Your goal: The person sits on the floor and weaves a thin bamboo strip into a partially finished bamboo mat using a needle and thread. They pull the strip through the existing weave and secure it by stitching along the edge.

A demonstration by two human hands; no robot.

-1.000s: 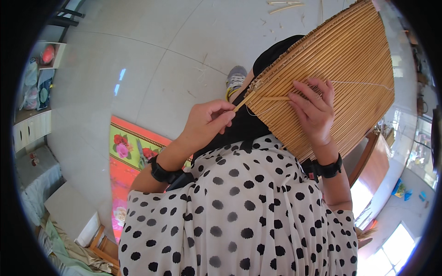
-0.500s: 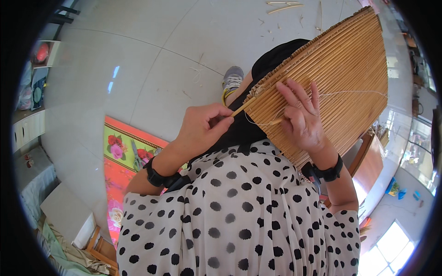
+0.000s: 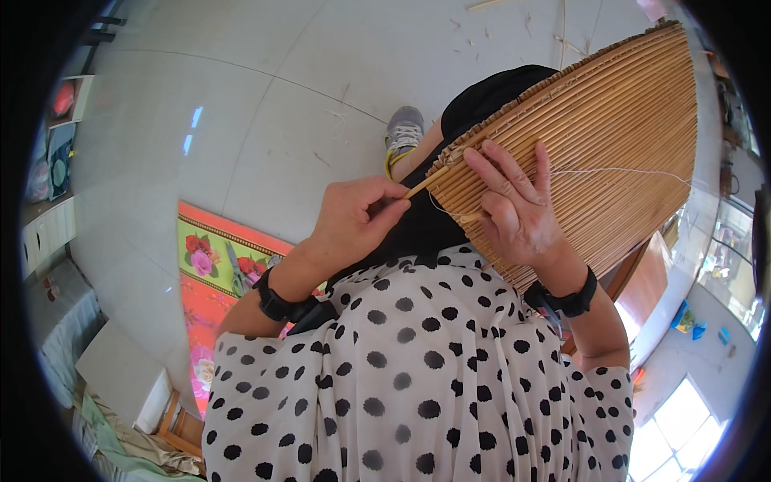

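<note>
My left hand (image 3: 369, 210) pinches a thin yellow stick (image 3: 419, 186) that runs to the near corner of a mat of narrow bamboo slats (image 3: 610, 112), laid across my right thigh. On that mat, my right hand (image 3: 515, 209) has three fingers stretched and spread, with thumb and forefinger bent together; what is between them is hidden. A pale thread (image 3: 610, 171) crosses the slats and loops near the corner below the stick.
Bamboo scraps (image 3: 482, 5) lie on the tiled floor (image 3: 201, 88) ahead, near my shoe (image 3: 403, 128). At my left is a flowered mat (image 3: 205, 257) with scissors (image 3: 237, 269). Shelving (image 3: 60, 153) and a board (image 3: 120, 369) stand further left; a window (image 3: 679, 426) shows at lower right.
My right hand has shifted left and down, its fingers spreading over the slats, and the short stick it pinched is now hidden. The mat's far end has moved right; my left hand keeps its pinch.
</note>
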